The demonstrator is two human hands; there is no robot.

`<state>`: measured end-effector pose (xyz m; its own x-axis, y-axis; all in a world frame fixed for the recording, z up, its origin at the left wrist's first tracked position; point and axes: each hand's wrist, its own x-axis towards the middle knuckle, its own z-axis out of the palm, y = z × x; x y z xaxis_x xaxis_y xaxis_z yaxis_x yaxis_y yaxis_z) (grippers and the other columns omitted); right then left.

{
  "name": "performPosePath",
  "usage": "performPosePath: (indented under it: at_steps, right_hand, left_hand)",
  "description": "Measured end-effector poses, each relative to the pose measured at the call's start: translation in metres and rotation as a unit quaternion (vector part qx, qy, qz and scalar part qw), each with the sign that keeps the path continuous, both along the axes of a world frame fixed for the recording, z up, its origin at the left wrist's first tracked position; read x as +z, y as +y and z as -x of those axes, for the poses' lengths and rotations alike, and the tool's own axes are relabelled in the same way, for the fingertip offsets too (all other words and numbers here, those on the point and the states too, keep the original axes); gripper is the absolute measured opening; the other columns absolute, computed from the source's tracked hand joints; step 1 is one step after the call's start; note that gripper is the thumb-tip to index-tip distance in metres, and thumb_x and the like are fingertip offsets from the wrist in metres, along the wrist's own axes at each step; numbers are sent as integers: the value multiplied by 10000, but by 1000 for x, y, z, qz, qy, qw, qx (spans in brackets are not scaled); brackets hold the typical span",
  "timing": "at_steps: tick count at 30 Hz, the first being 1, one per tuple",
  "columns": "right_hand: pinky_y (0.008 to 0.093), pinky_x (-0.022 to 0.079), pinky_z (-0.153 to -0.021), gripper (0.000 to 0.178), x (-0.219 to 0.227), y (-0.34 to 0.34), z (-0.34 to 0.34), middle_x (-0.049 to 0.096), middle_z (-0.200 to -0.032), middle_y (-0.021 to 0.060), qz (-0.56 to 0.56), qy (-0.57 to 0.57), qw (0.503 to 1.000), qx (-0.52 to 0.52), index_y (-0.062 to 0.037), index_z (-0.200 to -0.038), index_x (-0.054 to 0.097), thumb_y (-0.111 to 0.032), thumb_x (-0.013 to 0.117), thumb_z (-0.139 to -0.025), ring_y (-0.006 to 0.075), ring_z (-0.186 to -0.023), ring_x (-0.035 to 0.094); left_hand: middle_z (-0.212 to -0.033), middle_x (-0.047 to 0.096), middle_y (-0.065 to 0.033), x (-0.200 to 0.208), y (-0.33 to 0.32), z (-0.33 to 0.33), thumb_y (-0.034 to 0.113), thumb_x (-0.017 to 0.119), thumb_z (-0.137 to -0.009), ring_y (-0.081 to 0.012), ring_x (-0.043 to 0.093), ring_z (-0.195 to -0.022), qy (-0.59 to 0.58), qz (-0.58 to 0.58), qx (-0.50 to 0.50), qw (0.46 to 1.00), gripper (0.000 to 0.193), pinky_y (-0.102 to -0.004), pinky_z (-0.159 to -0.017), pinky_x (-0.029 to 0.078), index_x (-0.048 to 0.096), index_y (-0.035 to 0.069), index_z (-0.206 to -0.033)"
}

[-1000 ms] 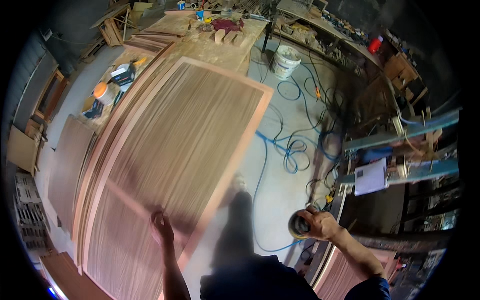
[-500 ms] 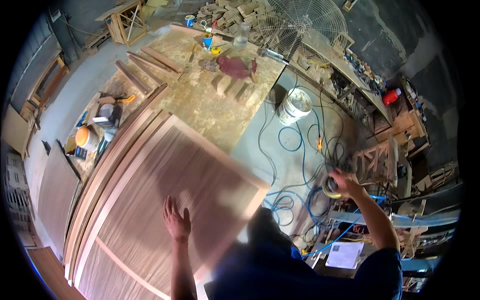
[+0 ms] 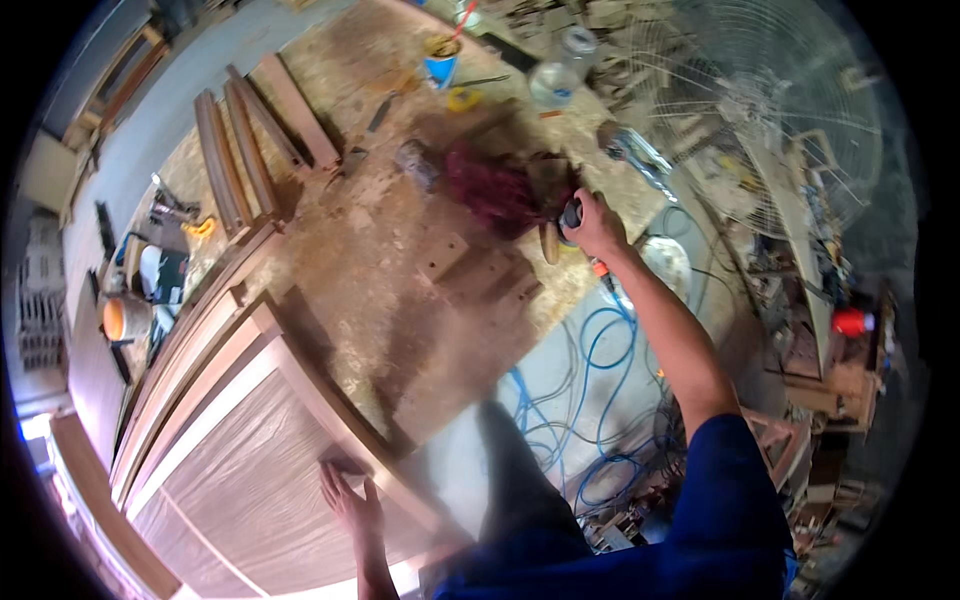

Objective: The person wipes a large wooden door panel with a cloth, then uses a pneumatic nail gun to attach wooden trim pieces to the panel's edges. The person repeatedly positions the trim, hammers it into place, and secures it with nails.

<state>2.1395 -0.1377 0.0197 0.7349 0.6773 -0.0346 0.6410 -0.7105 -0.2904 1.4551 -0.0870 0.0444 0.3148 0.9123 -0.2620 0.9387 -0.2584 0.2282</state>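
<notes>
My left hand [image 3: 355, 508] lies flat with its fingers stretched out on a wood-grain panel [image 3: 240, 470] framed with pale strips, near the frame's far edge. My right hand [image 3: 597, 228] reaches out over the right side of the worktable [image 3: 330, 240], closed around a dark, round palm sander [image 3: 570, 214]. Its underside is hidden. Just left of it lies a crumpled dark red cloth [image 3: 490, 190]. An orange hose fitting [image 3: 601, 269] shows beneath my right wrist; whether it joins the sander, I cannot tell. Small wood blocks [image 3: 470, 268] sit nearer on the table.
Several wood strips [image 3: 255, 140] lie at the table's far left. A blue cup [image 3: 440, 65], a clear jar [image 3: 555, 82] and a metal air tool [image 3: 640, 155] stand or lie farther back. Blue hoses [image 3: 605, 350] coil on the floor at right. A large fan [image 3: 745, 110] stands behind.
My right hand has swung from low at the right, over the floor, up to the table beside the red cloth, with the sander. The view has shifted toward the table; my left hand stays on the panel.
</notes>
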Motion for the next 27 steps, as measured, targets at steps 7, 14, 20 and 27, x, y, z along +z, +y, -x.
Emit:
performPosePath:
  at_steps: [7, 14, 20, 27]
  right_hand:
    - [465, 571, -806, 594, -27, 73, -26, 670, -1115, 157, -129, 96, 979, 123, -112, -1329, 531, -256, 850, -849, 363, -974, 704]
    - [511, 478, -1112, 590, -13, -52, -182, 567, -1424, 293, 56, -149, 986, -45, -2, -1487, 491, -184, 681, -959, 495, -1345, 526]
    - [507, 458, -1114, 713, -56, -104, -266, 624, -1396, 279, 172, -135, 975, 22, -13, -1498, 506, -95, 781, -845, 462, -1291, 595]
    - [510, 533, -946, 591, -13, -240, -318, 702, -1293, 268, 80, -149, 980, -110, -7, -1372, 638, -458, 656, -991, 456, -1157, 687]
  left_hand:
    - [-846, 725, -93, 30, 89, -193, 169, 619, -1015, -339, 701, -768, -176, 88, 88, 977, 77, -462, -684, 538, 661, 123, -970]
    - [-1616, 451, -188, -22, 283, -382, 333, 658, -1010, -382, 430, -1489, -65, -95, -127, 985, 573, -492, -1221, 390, 511, 98, -1511]
    - [-1563, 497, -239, -64, 355, -426, 217, 544, -1027, -372, 569, -1389, 77, -14, -156, 985, 452, -499, -1093, 510, 487, 29, -1435]
    - [-997, 714, -302, -39, 237, -345, 346, 425, -1111, -521, 689, -902, -124, 125, -30, 984, 340, -623, -765, 531, 492, 30, -1217]
